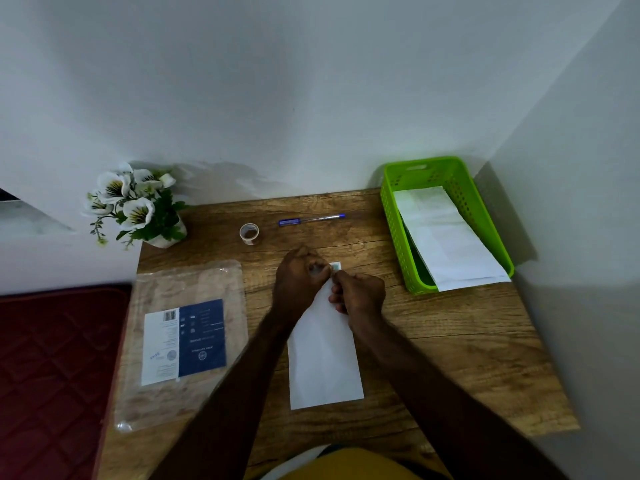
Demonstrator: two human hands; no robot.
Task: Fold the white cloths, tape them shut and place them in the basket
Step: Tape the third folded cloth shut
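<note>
Both hands meet at the far end of the folded white cloth (pixel 325 355) on the wooden table (pixel 450 341): left hand (pixel 299 277) and right hand (pixel 360 294) fingers pinching a tape piece (pixel 335 266) there (presumably to seal the fold), green basket (pixel 398 237) waiting nearby.

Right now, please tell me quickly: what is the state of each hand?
Left hand: closed, pinching a piece of tape at the folded white cloth's far end.
Right hand: closed, fingers on the same end.
</note>
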